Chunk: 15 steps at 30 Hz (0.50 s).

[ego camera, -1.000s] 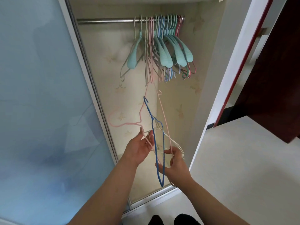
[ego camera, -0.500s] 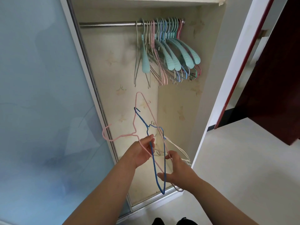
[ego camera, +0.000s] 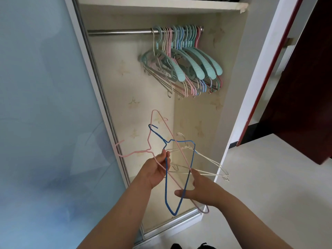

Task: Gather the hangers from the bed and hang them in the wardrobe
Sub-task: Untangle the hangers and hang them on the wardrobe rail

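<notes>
From the head view, we judge the tangle the risk: our pink wire hanger (ego camera: 159, 130), blue wire hanger (ego camera: 166, 186) and white wire hangers (ego camera: 206, 159) cross, so pulling one could drag another to the floor. Our left hand (ego camera: 154, 172) pinches the pink and blue wires; our right hand (ego camera: 199, 188) grips the bundle's lower part, below the wardrobe rail (ego camera: 118, 31) and its hung hangers (ego camera: 181, 60).

Hangers (ego camera: 181, 65) on rail (ego camera: 118, 31), right end
</notes>
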### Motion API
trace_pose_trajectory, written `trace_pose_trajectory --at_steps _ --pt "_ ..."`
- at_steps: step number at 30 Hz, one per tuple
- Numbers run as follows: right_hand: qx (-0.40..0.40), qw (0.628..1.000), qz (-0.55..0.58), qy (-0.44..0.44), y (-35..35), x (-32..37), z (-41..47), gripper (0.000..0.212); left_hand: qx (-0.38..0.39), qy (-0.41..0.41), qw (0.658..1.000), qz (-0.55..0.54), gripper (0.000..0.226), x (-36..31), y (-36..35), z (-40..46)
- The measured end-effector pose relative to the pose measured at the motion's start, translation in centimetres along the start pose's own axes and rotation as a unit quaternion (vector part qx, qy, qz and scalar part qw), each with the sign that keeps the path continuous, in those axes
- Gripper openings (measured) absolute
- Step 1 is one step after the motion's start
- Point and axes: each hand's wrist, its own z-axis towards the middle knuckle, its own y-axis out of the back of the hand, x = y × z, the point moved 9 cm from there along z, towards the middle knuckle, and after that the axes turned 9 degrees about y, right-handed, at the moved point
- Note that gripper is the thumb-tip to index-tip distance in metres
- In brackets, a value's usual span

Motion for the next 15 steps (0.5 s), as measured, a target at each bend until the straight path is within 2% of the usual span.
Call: trace_pose_trajectory --at_steps 3,6,9,15 --pt "-0.035 0.998 -0.051 0.0 0.6 0.4 -0.5 0.125 0.016 -0.035 0.999 -0.038 0.019 -0.4 -0.4 0.2" --pt "-0.136 0.986 -0.093 0.027 1.6 1.1 -1.4 0.118 0.045 -0.076 0.995 -0.055 0.011 -1.2 -1.3 0.1" --pt "-0.197 0.978 -0.055 0.04 1.9 1.2 -2.1 0.108 0.06 -0.097 0.99 -0.081 0.01 -2.0 -2.0 -0.2" --pt "-0.138 0.99 0.037 -0.011 0.8 0.8 -2.0 0.106 0.063 -0.07 0.987 -0.133 0.019 -1.5 -2.3 0.0"
